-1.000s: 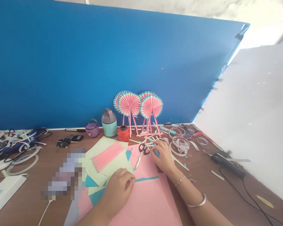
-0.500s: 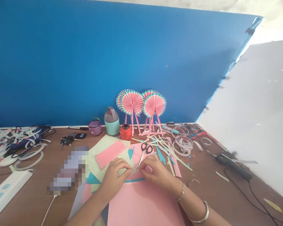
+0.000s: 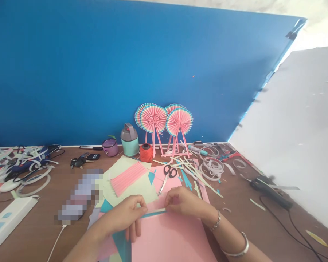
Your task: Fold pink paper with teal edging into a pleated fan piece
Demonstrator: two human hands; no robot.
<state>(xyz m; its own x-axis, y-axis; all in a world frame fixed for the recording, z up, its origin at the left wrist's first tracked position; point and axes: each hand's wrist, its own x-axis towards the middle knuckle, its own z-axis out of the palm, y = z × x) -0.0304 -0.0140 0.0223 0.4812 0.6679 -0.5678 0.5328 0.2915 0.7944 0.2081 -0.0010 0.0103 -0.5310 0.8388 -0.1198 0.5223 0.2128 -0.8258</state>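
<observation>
My left hand (image 3: 127, 214) and my right hand (image 3: 182, 203) each pinch one end of a thin pale paper strip (image 3: 156, 211), stretched between them just above a large pink sheet (image 3: 169, 236). A narrow teal strip lies along the pink sheet right under the pale strip. A pleated pink paper (image 3: 127, 178) rests on light green sheets (image 3: 136, 187) just beyond my left hand. Black-handled scissors (image 3: 166, 174) lie beyond my right hand.
Pink-and-teal paper fans (image 3: 164, 122) stand against the blue board (image 3: 125, 72). Near them are a red thread spool (image 3: 145, 152), a teal jar (image 3: 129, 140), loose paper strips (image 3: 196, 174) and tape rings (image 3: 213, 165). A glue gun (image 3: 270, 191) lies right, a power strip (image 3: 8, 220) left.
A second ago my right hand was reaching among the strips near the scissors. It came back toward me, met the left hand, and both now hold the strip pulled out over the pink sheet.
</observation>
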